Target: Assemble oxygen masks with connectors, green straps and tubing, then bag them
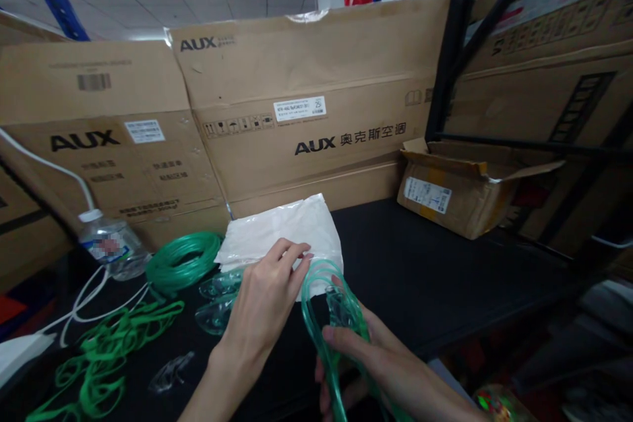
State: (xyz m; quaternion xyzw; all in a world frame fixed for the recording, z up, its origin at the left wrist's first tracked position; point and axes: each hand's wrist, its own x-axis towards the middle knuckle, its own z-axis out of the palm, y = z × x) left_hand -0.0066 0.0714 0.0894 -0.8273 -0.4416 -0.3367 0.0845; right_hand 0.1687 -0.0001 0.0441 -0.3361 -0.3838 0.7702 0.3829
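My right hand (368, 353) grips a coiled loop of clear green tubing (316, 297) with a clear mask piece against its palm. My left hand (264, 300) reaches over the black table, its fingertips pinching the edge of a white plastic bag (284, 227) lying flat near the cardboard. Clear plastic masks (217, 300) lie just left of my left hand.
A coil of green tubing (182, 260) and loose green elastic bands (106, 359) lie on the black table (420, 270) at left, with a water bottle (111, 247) and white cable (84, 306). Large AUX cartons (316, 99) wall the back. An open small carton (457, 191) sits right, beside black shelf posts.
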